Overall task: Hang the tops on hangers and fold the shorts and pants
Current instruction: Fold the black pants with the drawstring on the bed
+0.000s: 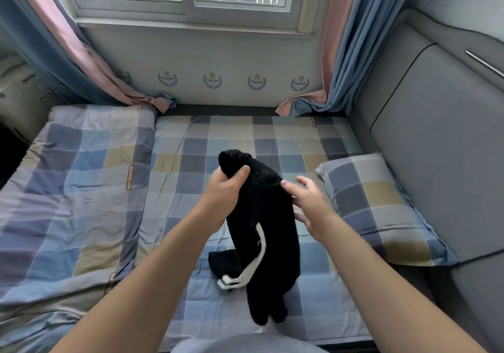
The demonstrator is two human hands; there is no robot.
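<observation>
A black garment (268, 232) with a ribbed waistband and a white drawstring hangs above the bed, its lower end drooping onto the sheet. My left hand (225, 194) grips the bunched waistband at the top. My right hand (308, 202) is at the garment's right side with its fingers spread and its fingertips on the waistband edge; whether it holds the cloth behind is hidden. A second dark piece of cloth (222, 262) lies on the sheet under the hanging garment.
A checked bedsheet (191, 161) covers the bed. A folded checked quilt (76, 189) lies on the left and a checked pillow (376, 202) on the right by a grey padded headboard (436, 148). Curtains and a window stand behind.
</observation>
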